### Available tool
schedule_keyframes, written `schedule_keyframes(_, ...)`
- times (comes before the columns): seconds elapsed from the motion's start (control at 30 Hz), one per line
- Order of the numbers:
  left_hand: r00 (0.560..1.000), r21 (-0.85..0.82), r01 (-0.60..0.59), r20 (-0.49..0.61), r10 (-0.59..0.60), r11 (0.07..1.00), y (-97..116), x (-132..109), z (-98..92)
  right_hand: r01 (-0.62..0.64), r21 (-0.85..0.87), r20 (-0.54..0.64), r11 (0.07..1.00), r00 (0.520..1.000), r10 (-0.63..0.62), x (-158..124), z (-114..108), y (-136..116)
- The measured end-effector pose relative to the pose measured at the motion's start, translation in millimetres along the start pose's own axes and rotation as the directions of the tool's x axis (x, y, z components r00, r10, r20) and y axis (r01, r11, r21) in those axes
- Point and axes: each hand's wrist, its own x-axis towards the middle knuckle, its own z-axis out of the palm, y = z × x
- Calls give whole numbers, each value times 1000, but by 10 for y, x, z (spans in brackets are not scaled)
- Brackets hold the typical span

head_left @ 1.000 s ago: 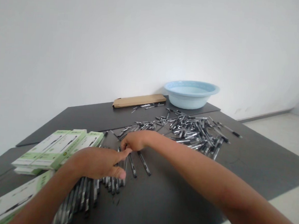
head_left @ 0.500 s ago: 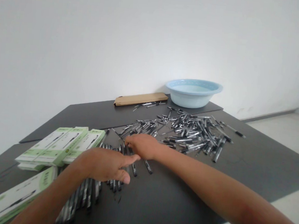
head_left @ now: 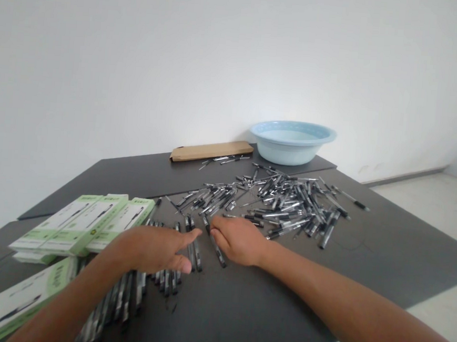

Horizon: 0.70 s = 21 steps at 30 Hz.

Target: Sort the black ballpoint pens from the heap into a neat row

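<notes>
My left hand (head_left: 155,249) lies flat with its fingers stretched out over a row of black pens (head_left: 164,279) lined up side by side on the dark table (head_left: 241,309). My right hand (head_left: 237,240) rests just to its right, palm down and fingers extended, its fingertips on a single black pen (head_left: 215,243) beside the row. A big loose heap of black and clear pens (head_left: 281,204) is spread behind the right hand.
Green and white pen boxes (head_left: 90,223) lie at the left, another (head_left: 8,306) at the near left edge. A pale blue basin (head_left: 292,142) and a flat brown cardboard piece (head_left: 210,151) sit at the table's far side. White wall behind.
My right hand has drawn back from the far end of the pen row toward me and to the right, opening from a pinch to flat fingers. The left hand has stayed over the row.
</notes>
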Motion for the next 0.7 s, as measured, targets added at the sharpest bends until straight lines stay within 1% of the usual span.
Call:
schedule_keyframes(0.1,997,-9,18,80,-17,1000,28,27,-21,13,13,-28,1000,1000,-12,38,5,40)
schedule_keyframes(0.17,994,-15,28,110,-26,999,63,37,-40,-8,28,-42,1000,999,9,72,-19,123)
schedule_keyframes(0.23,991,-18,34,129,-31,999,101,49,-53,-66,39,-59,997,996,68,98,-63,233)
schedule_keyframes(0.33,991,-13,48,129,-46,999,142,75,-52,-187,27,-88,982,978,189,123,-142,405)
schedule_keyframes(0.47,989,-10,55,136,-53,998,152,112,-30,-247,-2,-110,969,963,245,150,-257,682)
schedule_keyframes(0.53,989,-16,54,139,-51,998,152,122,-27,-323,-33,-145,946,938,315,140,-350,910)
schedule_keyframes(0.57,989,-16,57,139,-54,998,156,125,-28,-369,-46,-181,928,917,356,121,-408,1052)
schedule_keyframes(0.6,988,-12,64,142,-61,998,163,127,-32,-434,-42,-231,900,880,414,89,-472,1210)
schedule_keyframes(0.63,987,-8,70,147,-68,998,172,130,-35,-507,-21,-271,861,832,484,45,-538,1376)
schedule_keyframes(0.67,986,-4,73,153,-71,997,182,134,-39,-555,-12,-295,831,797,528,-9,-601,1542)
schedule_keyframes(0.7,984,-2,73,161,-72,997,191,139,-42,-585,-4,-309,811,772,556,-69,-658,1700)
